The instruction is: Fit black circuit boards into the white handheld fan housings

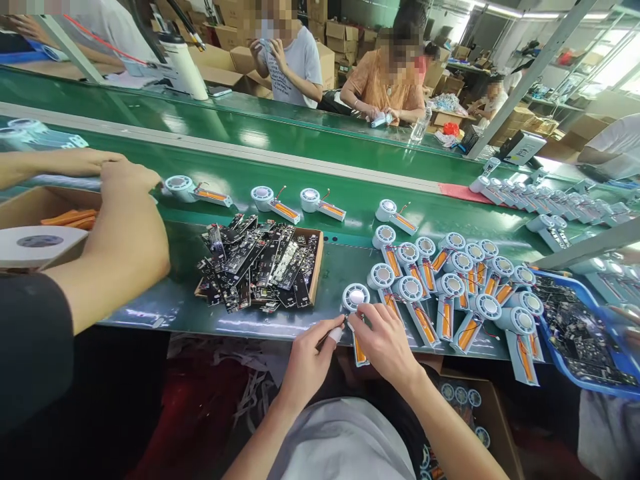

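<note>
A light-blue handheld fan (356, 295) with a round head lies at the belt's near edge, its open handle showing an orange strip. Over that handle my left hand (314, 347) is closed in a pinch, a white cover on one fingertip. My right hand (384, 340) pinches close beside it, just below the fan head. Their fingertips nearly meet at something tiny, too small to name. To the left, black circuit boards (255, 263) are heaped in a shallow cardboard box (318, 267). Several similar fans (411, 289) with orange strips and thin wires crowd together on the right.
A co-worker's arm (113, 240) reaches across from the left, near a box of orange pieces (70, 219). Spaced fans (274, 203) lie along the green belt (220, 150). A blue tray (550, 353) of boards is at right. Two people sit opposite.
</note>
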Action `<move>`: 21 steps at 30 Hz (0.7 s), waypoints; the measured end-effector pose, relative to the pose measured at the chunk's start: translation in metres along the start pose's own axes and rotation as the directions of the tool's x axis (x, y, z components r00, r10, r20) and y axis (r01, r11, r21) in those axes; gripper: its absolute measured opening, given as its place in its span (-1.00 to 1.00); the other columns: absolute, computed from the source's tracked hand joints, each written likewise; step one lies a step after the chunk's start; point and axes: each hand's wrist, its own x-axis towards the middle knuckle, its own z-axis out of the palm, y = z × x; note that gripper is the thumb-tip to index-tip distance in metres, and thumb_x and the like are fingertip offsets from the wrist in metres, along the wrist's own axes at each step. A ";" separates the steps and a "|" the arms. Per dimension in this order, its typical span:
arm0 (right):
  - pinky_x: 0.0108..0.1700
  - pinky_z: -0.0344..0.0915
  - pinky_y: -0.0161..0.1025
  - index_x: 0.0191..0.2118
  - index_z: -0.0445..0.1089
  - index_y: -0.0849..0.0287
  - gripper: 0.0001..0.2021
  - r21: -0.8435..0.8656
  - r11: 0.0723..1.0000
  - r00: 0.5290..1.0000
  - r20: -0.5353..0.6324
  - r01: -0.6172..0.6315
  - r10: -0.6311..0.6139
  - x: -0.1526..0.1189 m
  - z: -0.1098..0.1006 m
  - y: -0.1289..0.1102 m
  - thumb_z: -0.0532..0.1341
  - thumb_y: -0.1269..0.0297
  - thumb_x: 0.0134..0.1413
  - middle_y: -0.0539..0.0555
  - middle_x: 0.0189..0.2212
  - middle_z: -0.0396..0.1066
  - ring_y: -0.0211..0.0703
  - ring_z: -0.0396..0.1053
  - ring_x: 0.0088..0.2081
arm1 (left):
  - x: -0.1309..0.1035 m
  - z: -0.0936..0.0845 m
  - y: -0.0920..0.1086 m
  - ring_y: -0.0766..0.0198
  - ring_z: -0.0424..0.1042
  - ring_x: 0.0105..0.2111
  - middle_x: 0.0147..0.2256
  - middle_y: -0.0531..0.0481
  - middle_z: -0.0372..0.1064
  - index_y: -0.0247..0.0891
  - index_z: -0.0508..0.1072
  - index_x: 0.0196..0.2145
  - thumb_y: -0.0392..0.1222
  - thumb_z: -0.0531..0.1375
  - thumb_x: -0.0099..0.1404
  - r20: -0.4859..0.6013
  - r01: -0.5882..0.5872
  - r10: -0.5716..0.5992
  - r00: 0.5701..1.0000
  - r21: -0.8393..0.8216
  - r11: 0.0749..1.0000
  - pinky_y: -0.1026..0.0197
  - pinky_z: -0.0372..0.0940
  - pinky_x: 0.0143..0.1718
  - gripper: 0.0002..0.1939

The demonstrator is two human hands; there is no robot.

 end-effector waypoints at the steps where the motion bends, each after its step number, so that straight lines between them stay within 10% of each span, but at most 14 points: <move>1: -0.28 0.21 -0.20 -0.20 0.45 0.12 -0.82 0.047 0.999 1.000 0.000 -0.016 0.016 -0.001 0.001 0.001 0.14 0.50 0.29 0.12 -0.20 0.44 -0.12 0.27 -0.31 | 0.001 -0.001 0.000 0.12 0.61 -0.18 -0.14 -0.09 0.63 -0.21 0.59 -0.05 -0.25 0.11 0.34 0.013 0.030 -0.029 0.999 -0.027 0.999 0.11 0.51 -0.12 -0.68; 15: -0.14 0.39 -0.13 -0.13 0.53 0.11 -0.78 0.603 0.766 0.973 0.092 -0.224 0.213 -0.001 0.008 0.006 0.12 0.41 0.31 0.13 -0.22 0.37 -0.05 0.38 -0.17 | 0.011 -0.010 0.000 0.12 0.60 -0.18 -0.18 -0.08 0.63 -0.20 0.61 -0.17 -0.09 0.15 0.32 0.152 0.098 -0.071 0.986 -0.175 0.980 0.15 0.49 -0.16 -0.72; 21: 0.01 0.38 -0.13 0.08 0.40 0.08 -0.65 0.655 0.711 0.967 0.148 -0.255 0.209 -0.011 -0.013 0.015 0.08 0.51 0.28 0.16 -0.06 0.36 -0.07 0.38 -0.03 | 0.005 -0.014 -0.005 0.13 0.60 -0.18 -0.12 -0.10 0.61 -0.18 0.48 0.07 -0.18 0.07 0.37 0.087 0.104 -0.109 0.990 0.058 0.993 0.13 0.46 -0.12 -0.63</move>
